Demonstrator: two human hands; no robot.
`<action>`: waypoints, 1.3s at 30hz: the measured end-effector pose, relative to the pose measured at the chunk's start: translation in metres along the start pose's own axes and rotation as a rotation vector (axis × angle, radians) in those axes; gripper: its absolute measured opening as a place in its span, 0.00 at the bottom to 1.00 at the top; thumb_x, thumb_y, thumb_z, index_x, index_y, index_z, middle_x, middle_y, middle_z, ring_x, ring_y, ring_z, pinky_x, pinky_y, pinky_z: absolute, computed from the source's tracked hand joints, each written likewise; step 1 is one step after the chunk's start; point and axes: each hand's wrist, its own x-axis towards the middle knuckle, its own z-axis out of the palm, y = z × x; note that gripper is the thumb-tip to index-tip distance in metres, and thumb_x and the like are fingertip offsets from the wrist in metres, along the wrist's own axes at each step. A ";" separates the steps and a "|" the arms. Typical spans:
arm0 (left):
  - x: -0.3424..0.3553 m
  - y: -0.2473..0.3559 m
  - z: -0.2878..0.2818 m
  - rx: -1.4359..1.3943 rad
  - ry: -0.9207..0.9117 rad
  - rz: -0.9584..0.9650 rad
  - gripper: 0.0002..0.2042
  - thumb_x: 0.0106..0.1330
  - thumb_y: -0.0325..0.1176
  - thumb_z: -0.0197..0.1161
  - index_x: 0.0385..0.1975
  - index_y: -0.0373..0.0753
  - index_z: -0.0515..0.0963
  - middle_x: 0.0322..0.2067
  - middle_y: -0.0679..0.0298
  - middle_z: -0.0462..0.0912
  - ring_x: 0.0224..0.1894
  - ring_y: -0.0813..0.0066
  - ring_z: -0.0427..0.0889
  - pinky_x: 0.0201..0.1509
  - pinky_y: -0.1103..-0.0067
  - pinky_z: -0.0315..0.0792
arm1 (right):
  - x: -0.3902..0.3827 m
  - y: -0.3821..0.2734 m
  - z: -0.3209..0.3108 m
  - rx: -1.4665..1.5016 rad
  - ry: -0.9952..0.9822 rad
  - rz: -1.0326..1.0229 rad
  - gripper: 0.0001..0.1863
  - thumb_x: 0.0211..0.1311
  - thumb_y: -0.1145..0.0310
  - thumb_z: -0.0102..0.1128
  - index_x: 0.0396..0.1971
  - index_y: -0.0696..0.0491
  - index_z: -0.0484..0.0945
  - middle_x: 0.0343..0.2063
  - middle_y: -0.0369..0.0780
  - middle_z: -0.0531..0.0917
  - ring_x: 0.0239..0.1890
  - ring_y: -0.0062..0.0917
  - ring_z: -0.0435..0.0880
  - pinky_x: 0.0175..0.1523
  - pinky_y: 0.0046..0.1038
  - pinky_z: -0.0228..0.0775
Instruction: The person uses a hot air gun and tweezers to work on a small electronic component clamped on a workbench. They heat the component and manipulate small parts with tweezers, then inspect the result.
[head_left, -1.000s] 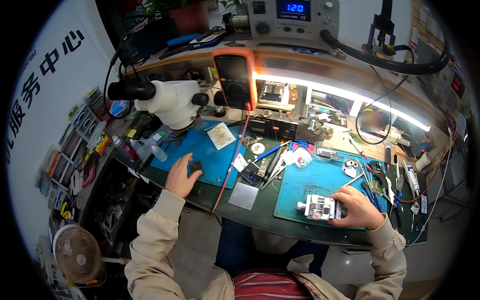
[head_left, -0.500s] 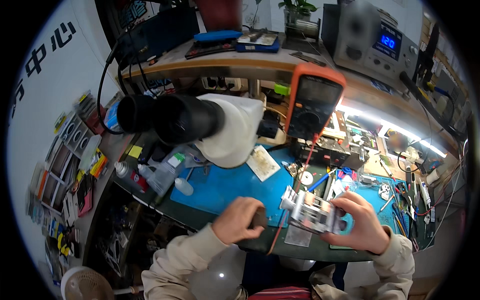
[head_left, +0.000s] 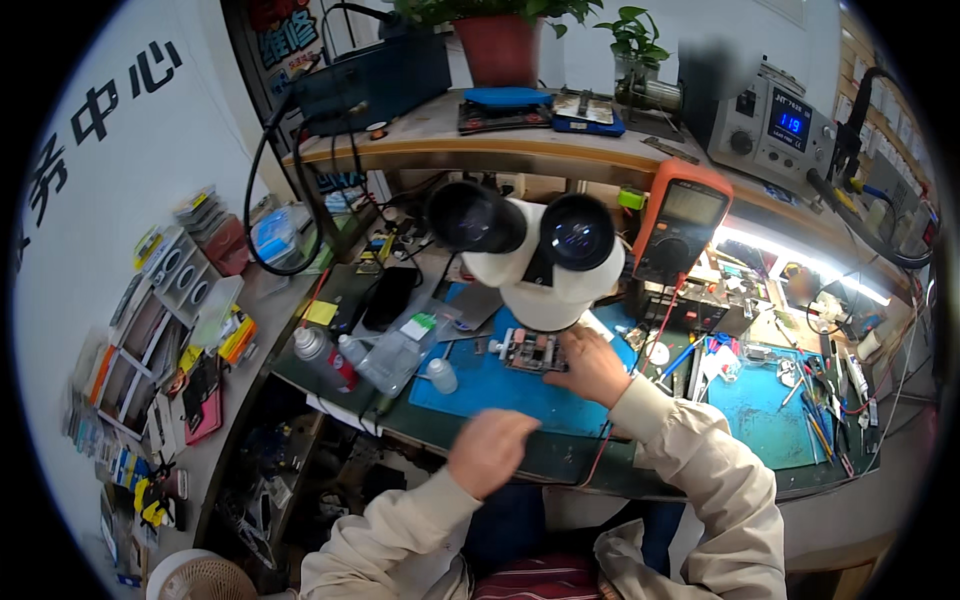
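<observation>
A small metal clamp fixture (head_left: 530, 352) with a circuit board in it rests on the blue work mat (head_left: 480, 390), just below the head of a white microscope (head_left: 545, 290). My right hand (head_left: 592, 367) grips the fixture's right end, with the thumb at its near side and the fingers partly hidden. Closer to me, my left hand (head_left: 490, 452) hovers over the dark front part of the bench. Motion smears its fingers, so what they hold, if anything, cannot be made out. The microscope's two black eyepieces (head_left: 580, 232) tilt toward me.
Left of the mat stand a small white bottle (head_left: 441, 376), a clear plastic bottle (head_left: 395, 360) and a red-and-white can (head_left: 325, 358). An orange multimeter (head_left: 683, 215) leans behind, its red lead crossing the bench. Tweezers and hand tools (head_left: 825, 420) crowd the right side.
My right hand has carried the fixture leftward and away from me, under the microscope. The eyepieces, turned left before, now face me. My left hand has shifted and blurred; the whole view has swung.
</observation>
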 end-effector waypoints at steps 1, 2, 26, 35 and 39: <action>-0.009 -0.010 -0.019 0.119 0.105 -0.100 0.16 0.58 0.20 0.68 0.48 0.36 0.82 0.47 0.54 0.83 0.47 0.50 0.81 0.53 0.62 0.75 | -0.007 -0.010 -0.008 -0.087 -0.017 0.042 0.43 0.47 0.49 0.82 0.60 0.59 0.77 0.53 0.50 0.82 0.58 0.46 0.80 0.63 0.43 0.73; -0.013 -0.019 -0.033 0.227 0.288 -0.197 0.19 0.60 0.21 0.70 0.52 0.34 0.78 0.48 0.51 0.81 0.49 0.49 0.79 0.54 0.61 0.73 | -0.015 -0.022 -0.013 -0.132 0.127 0.012 0.46 0.49 0.49 0.82 0.64 0.59 0.74 0.56 0.49 0.81 0.59 0.45 0.79 0.64 0.43 0.71; -0.055 0.040 -0.101 -0.386 0.185 -0.432 0.40 0.61 0.22 0.75 0.74 0.31 0.61 0.56 0.51 0.83 0.53 0.62 0.85 0.59 0.69 0.78 | -0.162 -0.143 -0.028 0.311 0.197 -0.254 0.40 0.63 0.61 0.74 0.73 0.55 0.68 0.60 0.47 0.81 0.57 0.41 0.83 0.60 0.38 0.78; -0.040 0.089 0.007 -0.592 -0.207 -0.270 0.35 0.68 0.40 0.75 0.69 0.32 0.69 0.62 0.44 0.78 0.62 0.55 0.82 0.62 0.65 0.79 | -0.227 -0.071 -0.087 0.214 0.754 0.139 0.20 0.61 0.75 0.70 0.53 0.56 0.79 0.50 0.47 0.84 0.53 0.42 0.86 0.59 0.38 0.79; -0.206 -0.002 0.072 -0.262 -0.094 -0.676 0.23 0.67 0.32 0.72 0.59 0.32 0.72 0.41 0.54 0.79 0.44 0.56 0.80 0.51 0.65 0.76 | -0.267 0.096 -0.204 0.294 1.217 0.548 0.31 0.65 0.75 0.71 0.66 0.58 0.70 0.50 0.42 0.85 0.55 0.28 0.85 0.57 0.31 0.80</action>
